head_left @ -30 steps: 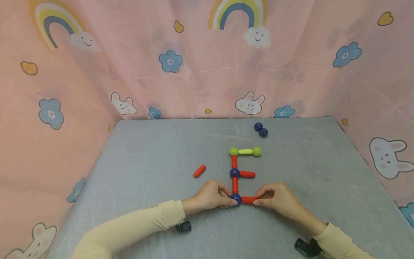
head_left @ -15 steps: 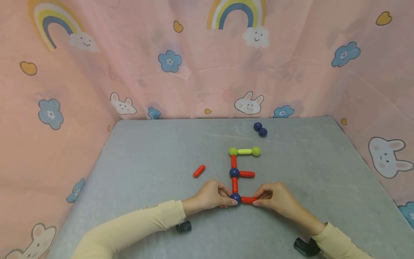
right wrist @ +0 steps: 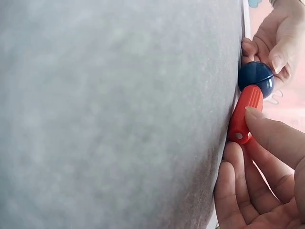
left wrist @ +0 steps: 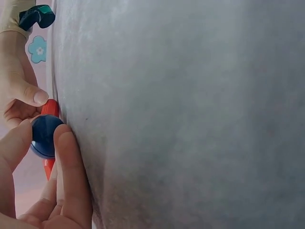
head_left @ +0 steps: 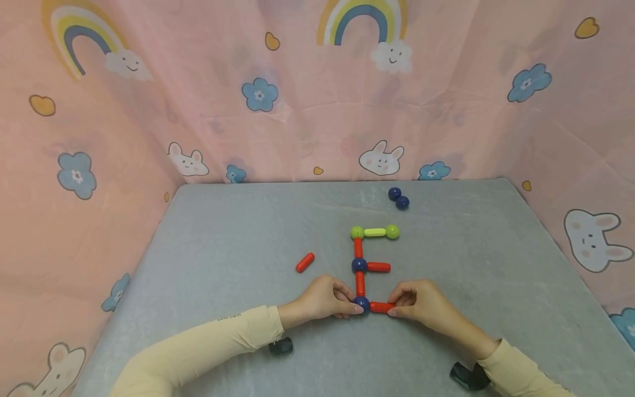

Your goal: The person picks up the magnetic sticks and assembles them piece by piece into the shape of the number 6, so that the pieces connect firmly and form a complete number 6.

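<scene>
Magnetic rods and balls lie joined on the grey table in an E shape. My left hand point(head_left: 322, 298) pinches the dark blue ball point(left wrist: 45, 136) at its lower corner between thumb and fingers. From that ball a red rod point(right wrist: 247, 112) points right, and my right hand point(head_left: 428, 309) pinches its free end. Another red rod point(head_left: 360, 284) runs up to a middle blue ball point(head_left: 359, 265), which bears a red side rod point(head_left: 379, 267). Above, a further red rod point(head_left: 358, 248) meets a green ball point(head_left: 357, 232), followed by a light green rod point(head_left: 375, 232) and a second green ball point(head_left: 392, 231).
A loose red rod point(head_left: 305, 262) lies left of the joined shape. Two dark blue balls point(head_left: 398, 198) sit together near the table's point(head_left: 238, 220) back edge. A pink patterned curtain point(head_left: 307, 110) surrounds the table's back and sides.
</scene>
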`<state>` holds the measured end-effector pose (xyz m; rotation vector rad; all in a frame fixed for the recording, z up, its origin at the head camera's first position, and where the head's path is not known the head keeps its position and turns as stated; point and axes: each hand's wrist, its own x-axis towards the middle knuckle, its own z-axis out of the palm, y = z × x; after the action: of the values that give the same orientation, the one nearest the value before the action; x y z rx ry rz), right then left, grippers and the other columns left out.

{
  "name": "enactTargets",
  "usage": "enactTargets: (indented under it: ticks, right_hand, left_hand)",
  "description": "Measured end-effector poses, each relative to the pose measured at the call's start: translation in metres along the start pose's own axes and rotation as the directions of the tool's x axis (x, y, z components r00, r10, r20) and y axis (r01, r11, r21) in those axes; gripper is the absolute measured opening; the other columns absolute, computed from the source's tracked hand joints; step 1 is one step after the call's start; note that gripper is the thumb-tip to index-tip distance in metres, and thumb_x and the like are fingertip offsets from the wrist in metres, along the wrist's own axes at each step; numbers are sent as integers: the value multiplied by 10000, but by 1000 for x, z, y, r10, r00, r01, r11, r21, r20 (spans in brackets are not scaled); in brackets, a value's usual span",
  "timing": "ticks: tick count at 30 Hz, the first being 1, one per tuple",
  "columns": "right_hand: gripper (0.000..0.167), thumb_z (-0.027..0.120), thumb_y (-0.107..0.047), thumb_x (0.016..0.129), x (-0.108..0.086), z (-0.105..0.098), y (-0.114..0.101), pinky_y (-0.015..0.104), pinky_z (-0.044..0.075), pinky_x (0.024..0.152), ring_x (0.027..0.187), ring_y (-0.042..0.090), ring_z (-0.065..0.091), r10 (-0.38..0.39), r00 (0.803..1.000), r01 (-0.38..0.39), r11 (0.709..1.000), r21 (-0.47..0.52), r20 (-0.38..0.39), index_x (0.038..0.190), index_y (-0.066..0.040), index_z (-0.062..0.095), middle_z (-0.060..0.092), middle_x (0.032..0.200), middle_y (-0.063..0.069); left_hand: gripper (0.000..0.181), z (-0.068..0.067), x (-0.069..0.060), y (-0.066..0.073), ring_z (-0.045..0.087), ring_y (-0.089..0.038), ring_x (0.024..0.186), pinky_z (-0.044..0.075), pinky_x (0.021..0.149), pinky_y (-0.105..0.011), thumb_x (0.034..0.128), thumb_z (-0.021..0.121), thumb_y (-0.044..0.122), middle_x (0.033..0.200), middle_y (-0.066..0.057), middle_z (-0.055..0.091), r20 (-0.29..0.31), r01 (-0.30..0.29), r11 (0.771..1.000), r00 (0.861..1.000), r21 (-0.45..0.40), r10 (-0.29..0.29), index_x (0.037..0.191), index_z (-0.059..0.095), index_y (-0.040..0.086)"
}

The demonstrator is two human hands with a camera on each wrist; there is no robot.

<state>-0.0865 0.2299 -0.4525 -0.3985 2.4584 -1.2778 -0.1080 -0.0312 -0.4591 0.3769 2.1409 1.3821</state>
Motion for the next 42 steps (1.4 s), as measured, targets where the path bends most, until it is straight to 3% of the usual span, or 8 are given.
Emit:
enactTargets:
  ticks: [8, 12, 17, 21, 27, 34, 39, 42]
  right_hand:
    - [226, 836, -233, 788, 3, -6, 3, 213, 542, 628, 703, 35, 640, 11, 999, -11, 1000, -1, 43, 920, -84, 730, 723, 837, 37]
    - [262, 816, -219, 810, 8, -18, 5, 210, 548, 670, 772, 32, 658, 13, 999, -13, 1000, 2, 51, 991, -57, 719, 736, 932, 69]
    - [313, 782, -230, 850, 20, -42, 4, 206, 554, 729, 863, 64, 679, 14, 999, -15, 1000, -15, -29, 1086, -38, 704, 736, 1035, 106]
    - [369, 750, -298, 886, 35, -64, 5, 207, 544, 759, 904, 57, 669, 35, 991, -39, 999, -28, -131, 1152, -51, 688, 719, 1115, 130]
    - [435, 703, -354, 923, 68, -93, 18, 135, 503, 788, 893, -60, 622, 51, 966, -61, 998, -32, -252, 1232, -53, 653, 689, 1214, 171]
    - [508, 713, -382, 909, 106, -120, 36, 152, 484, 836, 886, -108, 606, 78, 938, -66, 997, 45, -337, 1272, -36, 628, 708, 1020, -155]
    - [585, 698, -482, 893, 128, -130, 40, 396, 460, 1016, 1095, 78, 594, 152, 931, -146, 988, 44, -333, 1334, -110, 601, 646, 1319, 80]
    - [601, 683, -494, 900, 139, -133, 43, 428, 448, 1045, 1184, 185, 571, 158, 934, -157, 987, 28, -320, 1357, -115, 584, 600, 1378, 141]
  left_hand:
    - [169, -7, 2, 2, 671, -89, 586, 570, 568, -259, 816, 819, 222, 717, -70, 750, 26, 3, 1000, 1000, 14, -3, 879, 754, 79]
    - [156, -13, 6, 7, 620, -63, 601, 519, 559, -219, 836, 800, 257, 718, -6, 718, -30, -56, 997, 998, 53, 58, 870, 741, 116]
    - [197, -20, 16, 14, 597, -62, 697, 492, 608, -197, 853, 786, 252, 823, 10, 692, -138, -191, 978, 970, 78, 201, 970, 732, 102]
    - [269, -19, 30, 15, 598, -53, 781, 506, 678, -179, 852, 790, 244, 921, -22, 690, -184, -245, 963, 947, 109, 262, 1054, 724, 78]
    - [316, -14, 50, 19, 610, -134, 897, 506, 772, -176, 842, 801, 246, 1025, -62, 686, -197, -259, 950, 936, 173, 291, 1105, 734, 85]
    - [293, -11, 70, 22, 553, -79, 818, 460, 694, -162, 817, 824, 258, 936, -51, 653, -196, -259, 935, 931, 242, 309, 1058, 756, 107]
    - [290, -10, 78, 22, 487, -69, 804, 396, 677, -170, 797, 838, 313, 874, -4, 588, -185, -220, 921, 939, 323, 289, 1035, 781, 159]
    - [288, -9, 79, 22, 468, -67, 821, 367, 694, -171, 785, 844, 338, 887, 18, 590, -171, -202, 910, 945, 362, 278, 1020, 789, 182]
